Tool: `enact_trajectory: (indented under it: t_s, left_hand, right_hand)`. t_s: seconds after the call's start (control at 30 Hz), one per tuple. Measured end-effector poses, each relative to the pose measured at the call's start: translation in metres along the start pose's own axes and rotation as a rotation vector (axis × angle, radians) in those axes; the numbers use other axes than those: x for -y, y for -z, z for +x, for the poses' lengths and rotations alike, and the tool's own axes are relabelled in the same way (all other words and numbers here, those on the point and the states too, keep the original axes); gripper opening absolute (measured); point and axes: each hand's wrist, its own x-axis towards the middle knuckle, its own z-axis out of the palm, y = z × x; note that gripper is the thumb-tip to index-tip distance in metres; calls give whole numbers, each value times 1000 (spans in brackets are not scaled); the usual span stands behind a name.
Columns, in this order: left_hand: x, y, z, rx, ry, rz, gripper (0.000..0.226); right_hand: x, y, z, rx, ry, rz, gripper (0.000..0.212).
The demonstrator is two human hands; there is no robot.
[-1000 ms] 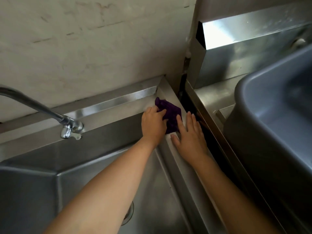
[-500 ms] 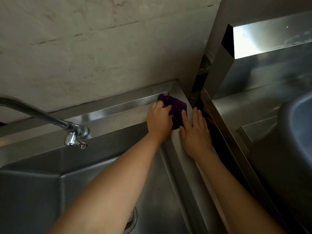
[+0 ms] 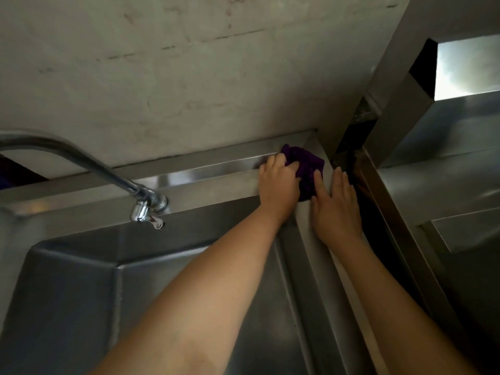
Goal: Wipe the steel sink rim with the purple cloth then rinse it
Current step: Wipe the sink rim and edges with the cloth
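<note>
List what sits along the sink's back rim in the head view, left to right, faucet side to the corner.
faucet spout → faucet nozzle → bare stretch of steel back rim → left hand → purple cloth → right hand → dark gap beside the sink → neighbouring steel counter

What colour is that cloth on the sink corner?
Deep purple, a crumpled cloth; the head view shows it.
</note>
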Motion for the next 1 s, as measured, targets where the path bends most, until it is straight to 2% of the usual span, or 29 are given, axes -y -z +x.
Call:
enact_trajectory:
  t_s: [0.2, 0.27, 0.33, 0.47, 0.53, 0.6, 0.67, 0.73, 0.8, 0.9, 0.93, 1.0]
  left_hand:
    - [7, 18, -7, 24, 114, -156, 27]
    - [11, 31, -11, 3, 183, -297, 26]
    - [14, 44, -15, -18, 258, -454, 27]
    - [23, 76, -29, -12, 448, -911, 26]
    - [27, 92, -38, 27, 477, -1035, 23]
    - [32, 104, -45, 57, 496, -1187, 24]
    - [38, 115, -54, 136, 499, -1387, 32]
    - [46, 120, -66, 247, 471, -1508, 38]
    - [52, 123, -78, 271, 474, -1572, 32]
    - [58, 128, -89, 119, 551, -1548, 33]
    - [61, 128, -92, 67, 564, -1511, 34]
    - [65, 126, -98, -33, 571, -1451, 30]
  right_hand:
    - [-1, 7, 2, 64, -5, 128, 55]
    - [2, 9, 4, 39, 9, 236, 52]
    - [11, 11, 5, -48, 105, 374, 47]
    - [40, 28, 7, -113, 154, 852, 39]
    - [52, 37, 7, -94, 235, 959, 43]
    - [62, 42, 5, -66, 357, 962, 43]
    - [71, 43, 6, -100, 372, 926, 28]
    - [77, 43, 10, -134, 286, 949, 9]
    - [82, 43, 14, -148, 167, 1015, 11]
    - [85, 48, 9, -184, 22, 1113, 19]
    - [86, 51, 3, -168, 39, 1151, 19]
    - [87, 57, -13, -10, 143, 1295, 19]
